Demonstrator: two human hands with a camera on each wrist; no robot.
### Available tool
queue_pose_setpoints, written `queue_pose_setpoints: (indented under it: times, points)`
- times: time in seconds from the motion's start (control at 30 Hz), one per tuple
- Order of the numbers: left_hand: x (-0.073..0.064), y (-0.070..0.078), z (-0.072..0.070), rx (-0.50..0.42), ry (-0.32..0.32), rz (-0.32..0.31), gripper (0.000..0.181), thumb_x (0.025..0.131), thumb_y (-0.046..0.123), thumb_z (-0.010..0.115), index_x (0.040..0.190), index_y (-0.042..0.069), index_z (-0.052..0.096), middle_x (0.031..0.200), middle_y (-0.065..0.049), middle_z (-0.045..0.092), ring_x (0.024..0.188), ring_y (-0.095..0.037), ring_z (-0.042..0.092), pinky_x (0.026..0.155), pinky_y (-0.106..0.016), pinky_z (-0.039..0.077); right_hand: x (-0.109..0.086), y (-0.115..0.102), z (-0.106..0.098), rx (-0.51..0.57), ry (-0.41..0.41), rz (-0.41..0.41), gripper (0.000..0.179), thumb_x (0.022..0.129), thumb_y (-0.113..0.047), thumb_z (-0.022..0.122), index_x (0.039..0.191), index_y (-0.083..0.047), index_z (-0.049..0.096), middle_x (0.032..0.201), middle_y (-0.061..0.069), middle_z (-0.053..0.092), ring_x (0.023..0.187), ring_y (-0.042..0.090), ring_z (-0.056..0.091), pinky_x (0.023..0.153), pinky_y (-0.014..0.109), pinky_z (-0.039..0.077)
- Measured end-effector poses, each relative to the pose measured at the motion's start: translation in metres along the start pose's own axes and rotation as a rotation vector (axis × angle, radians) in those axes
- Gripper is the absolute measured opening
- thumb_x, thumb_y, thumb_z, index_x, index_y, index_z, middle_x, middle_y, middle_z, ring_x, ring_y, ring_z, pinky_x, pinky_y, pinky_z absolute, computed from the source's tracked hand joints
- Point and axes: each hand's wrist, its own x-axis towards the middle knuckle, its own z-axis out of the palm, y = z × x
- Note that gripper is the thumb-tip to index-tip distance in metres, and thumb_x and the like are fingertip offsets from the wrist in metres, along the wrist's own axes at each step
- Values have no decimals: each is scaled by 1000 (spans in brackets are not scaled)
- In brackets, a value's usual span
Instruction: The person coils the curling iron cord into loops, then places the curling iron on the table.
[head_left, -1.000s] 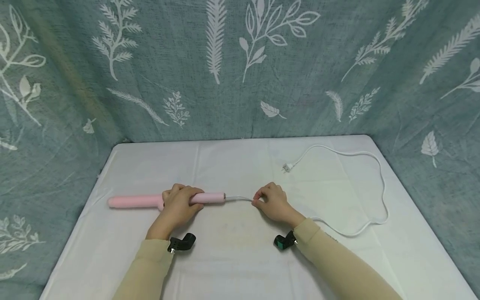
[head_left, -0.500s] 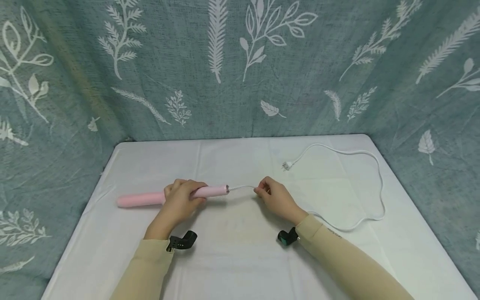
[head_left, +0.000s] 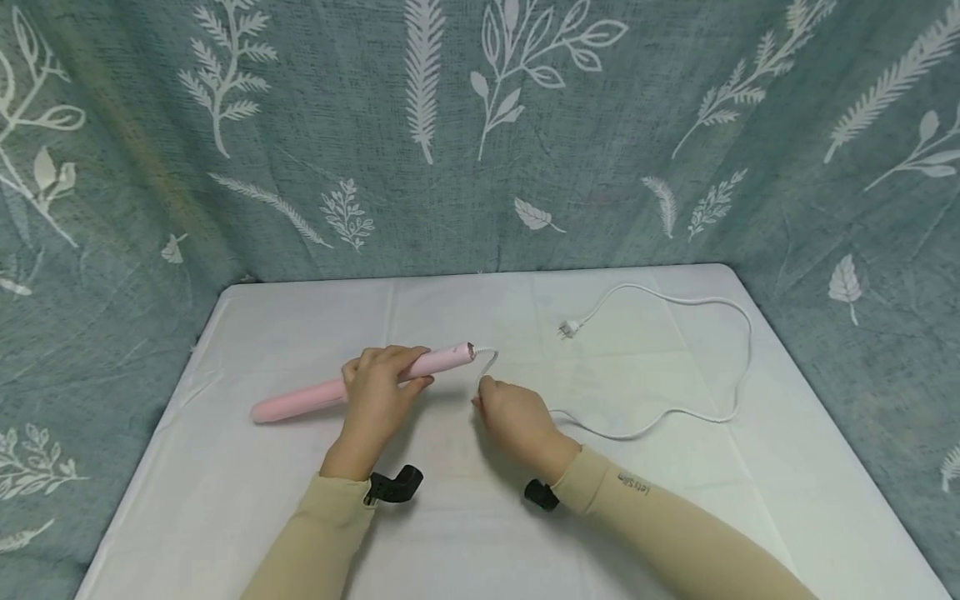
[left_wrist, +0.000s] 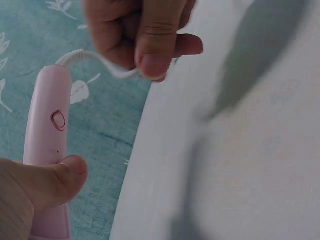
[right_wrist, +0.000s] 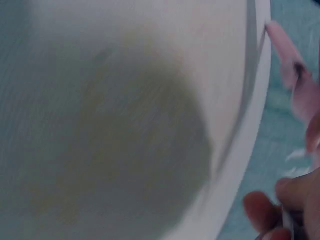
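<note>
A pink curling iron (head_left: 300, 402) with a long rounded barrel slants up to the right in the head view. My left hand (head_left: 378, 392) grips it round the middle, thumb along the handle; its raised cord end is above the table. A small round button (left_wrist: 58, 120) shows on the handle in the left wrist view. From that end the white cord (left_wrist: 107, 65) bends over to my right hand (head_left: 517, 421), which pinches it between thumb and fingers close to the handle. The right wrist view catches my right fingers (right_wrist: 295, 195) at the lower right corner.
The rest of the cord (head_left: 738, 379) loops over the right side of the white-covered table (head_left: 450, 533), ending in a plug (head_left: 569, 328) with bare prongs towards the back. A green leaf-patterned curtain (head_left: 480, 225) hangs round the back and sides.
My left hand has lifted and tilted the iron, its cord end rising away from me. My right hand has moved left and nearer the handle, bending the cord; the loop is dragged slightly left.
</note>
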Motion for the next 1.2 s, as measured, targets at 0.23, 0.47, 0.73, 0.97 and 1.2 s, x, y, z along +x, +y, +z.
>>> queue_pose_setpoints:
  times: [0.23,0.47,0.73,0.97,1.2]
  points:
    - [2,1,9,45,-14,17,41,76,19,82,116,16,71,111,-4,68,104,-28,52,97,-54,22,0,-17,-11,-200,-41,-136,13,87,-1,62,81,-6,52,65,3,53,55,17,58,45,30,48]
    - [-5,0,18,84,-59,74,38,78,17,81,115,16,71,107,-3,68,106,-28,52,97,-53,23,7,-13,-31,-87,-141,-223,8,94,-7,59,88,-7,54,71,2,56,63,16,57,52,29,48]
    - [-12,-2,14,57,-115,143,35,81,16,79,115,16,71,106,-1,68,105,-25,51,96,-51,24,18,11,-42,134,-98,-210,7,97,-19,60,96,-14,65,81,-6,57,67,7,51,59,24,46]
    - [-15,0,6,-41,-139,194,35,81,19,80,114,19,71,108,3,68,106,-20,49,96,-47,22,24,34,-44,582,-93,-67,10,94,-27,64,95,-21,72,85,-8,58,73,8,52,65,27,47]
    - [-15,3,3,-121,-74,252,36,79,18,80,114,20,71,110,5,67,108,-18,48,97,-45,20,22,53,-29,968,-214,211,20,95,-34,62,102,-20,75,95,-4,70,81,16,61,68,33,51]
